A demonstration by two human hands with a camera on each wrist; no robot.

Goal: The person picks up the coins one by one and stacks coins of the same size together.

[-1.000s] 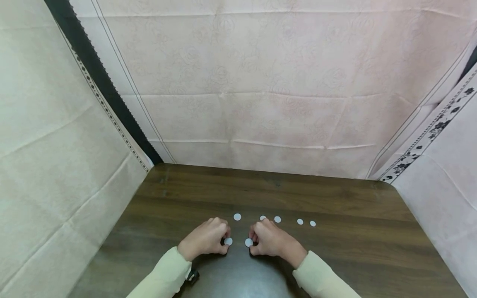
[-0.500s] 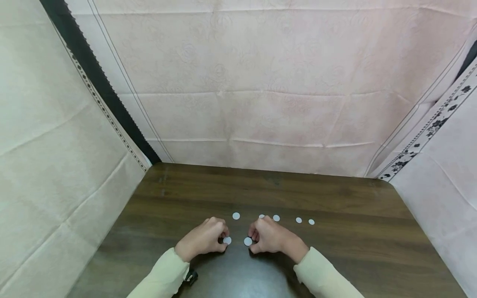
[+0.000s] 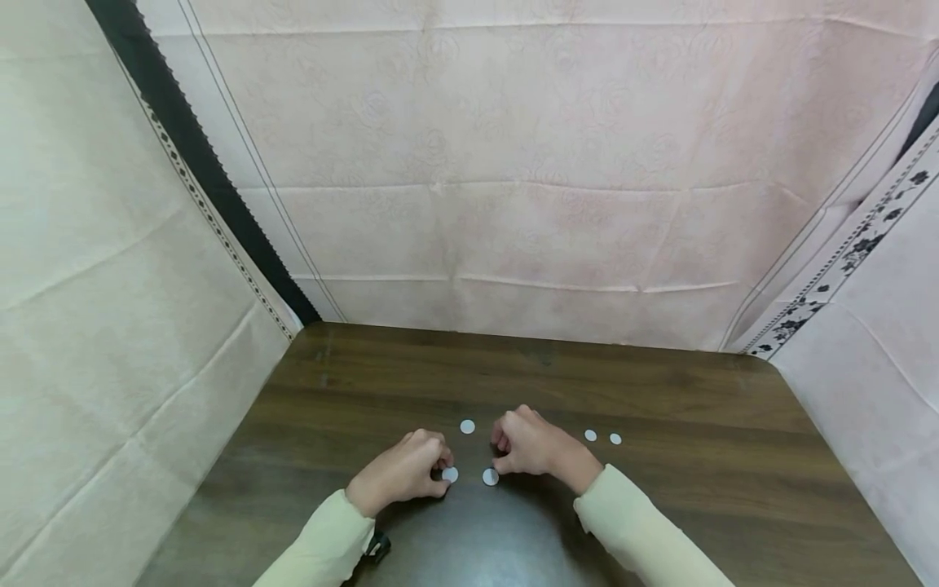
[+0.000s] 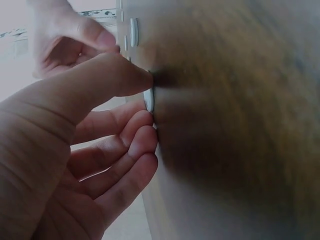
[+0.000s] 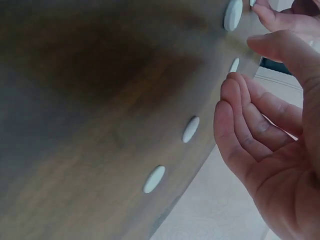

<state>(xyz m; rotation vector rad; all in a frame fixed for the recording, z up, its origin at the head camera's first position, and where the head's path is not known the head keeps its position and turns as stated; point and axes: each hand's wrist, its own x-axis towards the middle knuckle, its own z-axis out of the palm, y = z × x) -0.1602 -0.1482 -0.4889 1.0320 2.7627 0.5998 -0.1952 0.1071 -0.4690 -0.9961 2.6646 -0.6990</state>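
My left hand [image 3: 406, 466] rests on the dark wooden table [image 3: 689, 505] and pinches a small white round disc [image 3: 451, 474] between thumb and index finger. The left wrist view shows this disc [image 4: 149, 99] edge-on between those fingertips. My right hand [image 3: 535, 444] is just beyond a second white disc [image 3: 491, 477], its thumb and fingers apart with nothing between them. In the right wrist view that disc [image 5: 233, 15] lies flat on the wood, clear of the right thumb. Another disc [image 3: 467, 426] lies farther back, between the hands.
Two more white discs [image 3: 590, 436] [image 3: 615, 439] lie right of my right hand, which covers part of the row. Pale cloth [image 3: 513, 244] hangs behind the table's back edge, and more cloth flanks both sides. A black band [image 3: 220, 179] runs down the left corner.
My right hand has let go of the near right disc and moved slightly away, now covering two discs of the back row. My left hand still pinches its disc in place.
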